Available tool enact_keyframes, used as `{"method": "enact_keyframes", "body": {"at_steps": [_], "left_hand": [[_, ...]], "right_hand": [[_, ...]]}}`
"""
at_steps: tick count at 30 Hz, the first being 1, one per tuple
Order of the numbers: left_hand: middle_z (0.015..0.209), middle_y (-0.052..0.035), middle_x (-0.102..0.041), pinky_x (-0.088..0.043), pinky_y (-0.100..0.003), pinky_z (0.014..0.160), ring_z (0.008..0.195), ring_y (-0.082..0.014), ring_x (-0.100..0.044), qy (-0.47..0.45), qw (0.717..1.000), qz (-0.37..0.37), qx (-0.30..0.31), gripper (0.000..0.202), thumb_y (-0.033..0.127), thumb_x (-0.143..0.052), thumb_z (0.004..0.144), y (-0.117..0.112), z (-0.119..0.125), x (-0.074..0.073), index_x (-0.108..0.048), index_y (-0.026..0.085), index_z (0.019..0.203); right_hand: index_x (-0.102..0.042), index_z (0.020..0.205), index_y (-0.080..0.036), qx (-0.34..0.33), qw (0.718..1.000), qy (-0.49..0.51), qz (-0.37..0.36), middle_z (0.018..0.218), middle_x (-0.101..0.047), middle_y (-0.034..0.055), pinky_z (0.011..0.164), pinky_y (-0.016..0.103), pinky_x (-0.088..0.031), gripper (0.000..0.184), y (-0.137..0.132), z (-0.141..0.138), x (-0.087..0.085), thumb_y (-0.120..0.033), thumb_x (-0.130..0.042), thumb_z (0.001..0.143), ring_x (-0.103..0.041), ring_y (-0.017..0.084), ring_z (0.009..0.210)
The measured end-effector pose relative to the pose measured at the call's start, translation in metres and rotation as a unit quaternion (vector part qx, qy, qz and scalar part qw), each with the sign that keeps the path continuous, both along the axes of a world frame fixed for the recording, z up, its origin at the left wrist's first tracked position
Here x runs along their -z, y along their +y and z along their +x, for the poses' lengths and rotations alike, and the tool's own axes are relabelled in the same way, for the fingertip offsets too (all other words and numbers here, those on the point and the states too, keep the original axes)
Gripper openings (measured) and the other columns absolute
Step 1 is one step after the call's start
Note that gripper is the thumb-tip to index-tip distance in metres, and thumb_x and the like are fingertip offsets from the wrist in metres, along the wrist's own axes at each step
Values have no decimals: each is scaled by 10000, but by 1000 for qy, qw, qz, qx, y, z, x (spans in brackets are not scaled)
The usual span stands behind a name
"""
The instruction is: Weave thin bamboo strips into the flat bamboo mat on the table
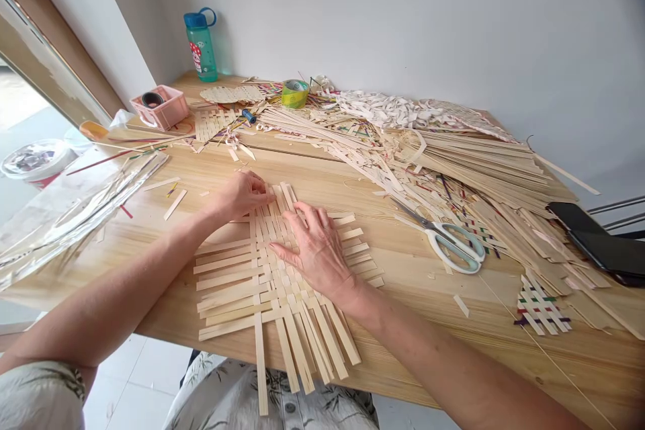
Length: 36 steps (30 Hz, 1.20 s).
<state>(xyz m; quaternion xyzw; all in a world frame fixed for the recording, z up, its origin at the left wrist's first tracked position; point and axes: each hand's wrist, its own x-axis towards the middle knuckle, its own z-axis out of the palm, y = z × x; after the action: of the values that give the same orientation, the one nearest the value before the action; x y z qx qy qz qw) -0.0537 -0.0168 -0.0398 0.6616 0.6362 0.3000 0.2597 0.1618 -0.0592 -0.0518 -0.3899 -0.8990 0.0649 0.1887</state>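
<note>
A partly woven mat of pale bamboo strips (242,282) lies on the wooden table (403,322) right in front of me, loose strip ends sticking out on every side. My right hand (315,245) lies flat on the middle of the weave, fingers spread. My left hand (242,193) is at the mat's far left corner, its fingers curled and pinching a strip end there.
Scissors with pale handles (443,238) lie to the right of the mat. Beyond them are heaps of loose strips (468,154), a small coloured woven piece (541,306) and a black phone (597,242). At the back stand a teal bottle (201,47), a pink basket (161,107) and green tape (295,93).
</note>
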Motion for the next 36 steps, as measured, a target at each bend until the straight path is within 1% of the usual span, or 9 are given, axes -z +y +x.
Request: {"method": "enact_keyframes", "body": {"at_steps": [6,9,12,19,23,27,30,32,36], "left_hand": [[946,-53,-654,-486,-298,739,850,-206,-611,-27,999,-23,31,295,442,-730,697,-2,0,-2,-743,157,624],[999,-62,-636,-485,-345,868,944,-231,-604,-23,998,-11,51,256,417,-737,710,-5,-1,-3,-763,170,652],[1038,-63,-617,-481,-371,919,978,-232,-597,-40,997,-6,64,230,398,-735,740,-8,-3,-4,-771,177,687],[1139,-84,-588,-496,-401,933,970,-230,-576,7,999,-2,-32,212,387,-739,745,-7,-9,0,-770,179,714],[1129,-88,-610,-499,-423,941,952,-233,-583,22,999,-8,-45,241,402,-700,784,-5,-7,2,-776,179,733],[1110,-74,-640,-411,-468,1065,1095,-280,-553,30,999,-6,-22,245,410,-729,757,-5,0,2,-758,190,654],[1125,-66,-636,-366,-490,1098,1133,-284,-539,21,1000,-6,-4,236,395,-741,749,-6,3,2,-740,196,621],[1120,-65,-625,-384,-480,1081,1111,-271,-546,1,1000,2,-3,226,377,-741,751,-7,4,2,-732,191,624],[1046,-64,-596,-469,-393,965,1028,-227,-559,-76,997,10,-2,230,351,-735,762,-11,4,3,-704,165,629]], "right_hand": [[-632,1283,-200,-16,1000,22,-16,1349,-536,144,976,484,-421,495,3,2,4,-518,-637,903,-481,327,1134],[-622,1296,-199,-12,999,16,-27,1359,-528,143,978,483,-403,513,4,2,5,-520,-645,896,-469,325,1139],[-625,1273,-201,-10,999,13,-33,1371,-521,139,976,476,-392,495,5,2,5,-520,-648,895,-465,325,1148],[-617,1273,-205,-8,999,19,-33,1344,-534,125,979,465,-399,493,4,3,5,-521,-647,895,-475,312,1126],[-619,1282,-214,-7,999,22,-33,1351,-525,134,978,480,-409,486,4,2,7,-505,-654,895,-475,319,1149],[-624,1290,-229,-7,999,28,-26,1358,-519,130,974,483,-416,491,4,2,8,-509,-663,889,-484,318,1137],[-623,1295,-220,-7,999,24,-24,1363,-517,132,972,482,-420,502,4,3,8,-511,-664,887,-485,318,1131],[-625,1286,-212,-7,999,19,-25,1364,-516,137,967,483,-423,494,4,3,8,-511,-652,895,-483,319,1130],[-629,1259,-208,-12,999,17,-25,1346,-518,143,959,492,-426,476,4,3,7,-523,-635,903,-473,325,1123]]}}
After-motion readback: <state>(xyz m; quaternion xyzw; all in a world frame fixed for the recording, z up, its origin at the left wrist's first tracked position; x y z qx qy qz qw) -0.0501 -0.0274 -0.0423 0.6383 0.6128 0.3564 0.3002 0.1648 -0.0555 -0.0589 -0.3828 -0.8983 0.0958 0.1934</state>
